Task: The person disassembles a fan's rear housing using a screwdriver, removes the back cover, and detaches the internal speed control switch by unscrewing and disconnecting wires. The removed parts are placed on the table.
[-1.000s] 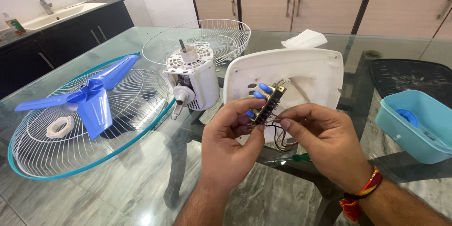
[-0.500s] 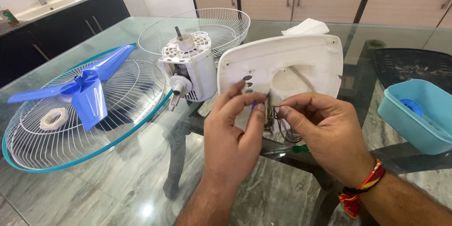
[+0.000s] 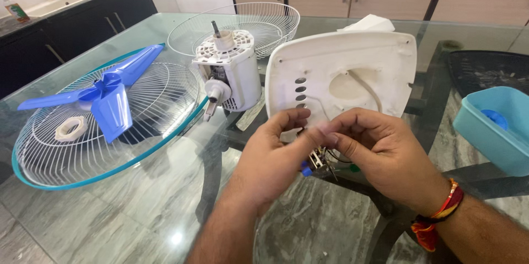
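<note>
Since half a second ago, both hands are sitting lower and nearer the camera, and the small switch block (image 3: 315, 160) is dropping below the white fan base (image 3: 352, 71) rather than against its row of slots. Left hand (image 3: 275, 156) and right hand (image 3: 380, 151) are pinching the block between narrowly closed fingertips, thumbs pressing together on top, apparently to keep it steady while its thin wires are trailing underneath. Only its metal edge and a blue button are showing beneath the fingers. Just behind, the fan base is standing on edge, its hollow side facing the person. Farther left, the white motor unit (image 3: 228, 74) is standing upright on the glass table (image 3: 138, 225), beside a wire grille (image 3: 104, 126) carrying the blue blade (image 3: 107, 96). At right, a teal tub (image 3: 493, 129) is resting.
</note>
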